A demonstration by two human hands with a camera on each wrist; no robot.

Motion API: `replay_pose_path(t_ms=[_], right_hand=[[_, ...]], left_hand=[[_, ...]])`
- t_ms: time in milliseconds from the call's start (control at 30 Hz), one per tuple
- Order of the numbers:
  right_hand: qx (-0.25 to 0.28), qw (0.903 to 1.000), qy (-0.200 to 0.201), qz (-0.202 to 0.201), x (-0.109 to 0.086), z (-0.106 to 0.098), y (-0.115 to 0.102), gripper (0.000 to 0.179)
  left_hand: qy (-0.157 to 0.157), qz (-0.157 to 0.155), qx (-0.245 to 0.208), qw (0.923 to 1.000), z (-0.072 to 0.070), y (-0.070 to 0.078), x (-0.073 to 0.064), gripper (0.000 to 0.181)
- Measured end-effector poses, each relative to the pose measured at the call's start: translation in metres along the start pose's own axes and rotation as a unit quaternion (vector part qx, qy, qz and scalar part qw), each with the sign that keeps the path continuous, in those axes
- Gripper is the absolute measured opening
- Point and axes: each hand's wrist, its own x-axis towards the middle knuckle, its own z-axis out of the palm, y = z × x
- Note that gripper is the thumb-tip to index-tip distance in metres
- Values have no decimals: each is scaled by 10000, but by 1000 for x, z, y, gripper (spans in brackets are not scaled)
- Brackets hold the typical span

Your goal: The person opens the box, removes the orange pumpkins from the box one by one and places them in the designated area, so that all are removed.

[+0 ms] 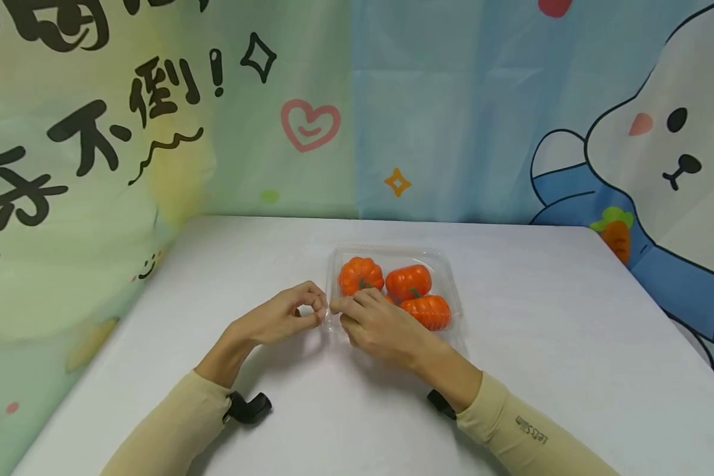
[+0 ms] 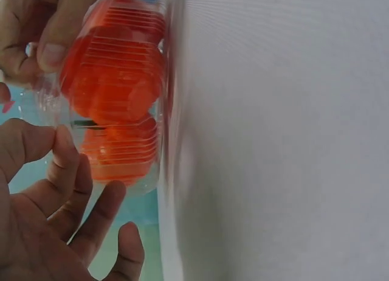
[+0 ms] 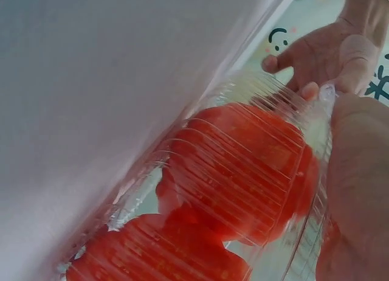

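A clear ribbed plastic container stands on the table, holding several glossy orange-red lobed vegetables with green stems, like small pumpkins or bell peppers. At its near left corner, my left hand pinches the clear rim between thumb and forefinger, the other fingers spread loosely. Close beside it, my right hand reaches across the container's front and grips the same edge with thumb and curled fingers. That hand hides part of the vegetables in the head view. Orange-red lobes show through the ribbed wall in the right wrist view.
The white table spreads around the container. Behind it hangs a printed curtain with a cartoon animal, a heart and lettering. Dark wrist mounts sit at the beige sleeves.
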Motion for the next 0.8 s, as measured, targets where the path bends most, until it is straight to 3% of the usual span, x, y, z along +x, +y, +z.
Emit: replay_pose_path(t_ms=[133, 300, 467, 600, 800], right_hand=[[75, 9999, 132, 11, -4, -1, 4, 3], [2, 9994, 358, -17, -1, 5, 2, 15], [-82, 9987, 508, 62, -1, 5, 3, 11], [-46, 9978, 643, 131, -1, 5, 5, 11], [-216, 9984, 528, 48, 4, 8, 2, 6]], left_hand=[[21, 95, 92, 9999, 3, 2, 7, 12], [26, 81, 165, 9998, -1, 3, 3, 11], [-4, 206, 143, 9997, -4, 4, 5, 12], [-15, 84, -13, 10000, -3, 3, 5, 14], [-27, -127, -56, 9999, -1, -3, -1, 13]])
